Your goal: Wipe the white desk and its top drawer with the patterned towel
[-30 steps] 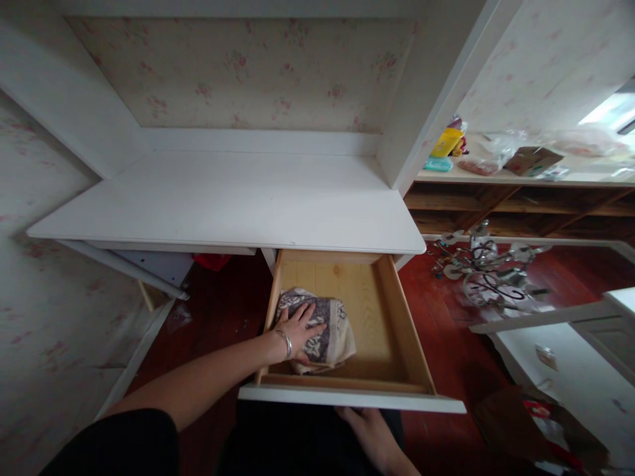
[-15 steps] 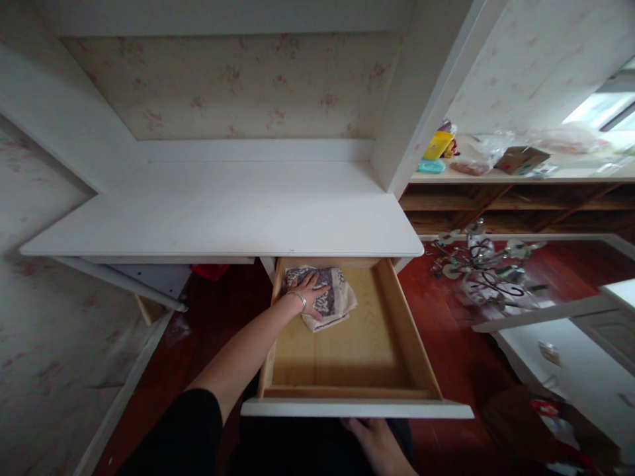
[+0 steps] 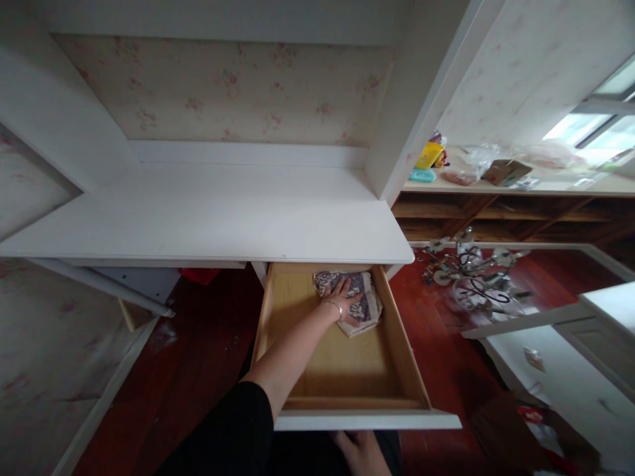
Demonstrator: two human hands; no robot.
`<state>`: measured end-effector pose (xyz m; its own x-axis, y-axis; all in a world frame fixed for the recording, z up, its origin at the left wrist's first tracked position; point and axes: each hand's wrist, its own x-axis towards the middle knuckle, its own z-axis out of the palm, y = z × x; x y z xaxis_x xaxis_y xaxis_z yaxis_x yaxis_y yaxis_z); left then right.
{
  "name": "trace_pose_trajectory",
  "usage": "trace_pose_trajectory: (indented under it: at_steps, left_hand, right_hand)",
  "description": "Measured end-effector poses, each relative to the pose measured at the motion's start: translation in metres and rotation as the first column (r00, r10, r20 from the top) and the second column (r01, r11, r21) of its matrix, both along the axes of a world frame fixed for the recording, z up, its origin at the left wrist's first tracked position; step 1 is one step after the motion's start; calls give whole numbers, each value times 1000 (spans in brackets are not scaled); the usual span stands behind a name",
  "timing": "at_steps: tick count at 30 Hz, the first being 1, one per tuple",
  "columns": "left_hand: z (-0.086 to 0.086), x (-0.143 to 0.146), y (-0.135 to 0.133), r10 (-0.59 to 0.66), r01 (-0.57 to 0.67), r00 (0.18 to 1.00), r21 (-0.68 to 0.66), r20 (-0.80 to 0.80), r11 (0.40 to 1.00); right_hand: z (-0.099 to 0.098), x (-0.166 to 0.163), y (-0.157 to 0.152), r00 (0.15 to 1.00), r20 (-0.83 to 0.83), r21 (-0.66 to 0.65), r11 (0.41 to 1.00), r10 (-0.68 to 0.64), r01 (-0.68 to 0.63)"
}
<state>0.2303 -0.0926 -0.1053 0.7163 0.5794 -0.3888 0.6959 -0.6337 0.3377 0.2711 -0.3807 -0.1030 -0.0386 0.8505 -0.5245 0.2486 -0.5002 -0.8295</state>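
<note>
A wooden drawer [image 3: 401,357] with a white front stands pulled out from under a white desk [image 3: 213,218]. My left hand [image 3: 343,305], with a bracelet at the wrist, lies flat with fingers spread on a folded grey-and-cream patterned cloth [image 3: 367,307] at the drawer's back right corner. My right hand [image 3: 362,453] is low under the white drawer front, and its fingers are hidden there.
A red wooden floor lies beneath. A metal chandelier [image 3: 471,277] lies on the floor to the right. Behind it a wooden shelf unit [image 3: 506,211] carries bags, a box and a yellow item. A white cabinet [image 3: 570,370] stands at the right front.
My left hand slid the cloth from the drawer's front left to the back left, then across to the back right. My view shifted slightly left.
</note>
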Motion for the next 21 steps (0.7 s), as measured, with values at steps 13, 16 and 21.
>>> trace_pose_trajectory:
  at_steps: [13, 16, 21]
  left_hand:
    - [15, -32, -119, -273, 273, 962, 14, 3, 962]
    - [22, -46, -123, -279, 280, 960, 36, -28, 959]
    - [30, -100, -120, -189, 197, 971, 39, -146, 980]
  right_hand:
    - [0, 0, 0, 999, -16, 44, 999, 30, -30]
    - [1, 0, 0, 999, -32, 56, 998, 29, -27]
    - [-6, 0, -4, 999, -42, 73, 997, 10, -7]
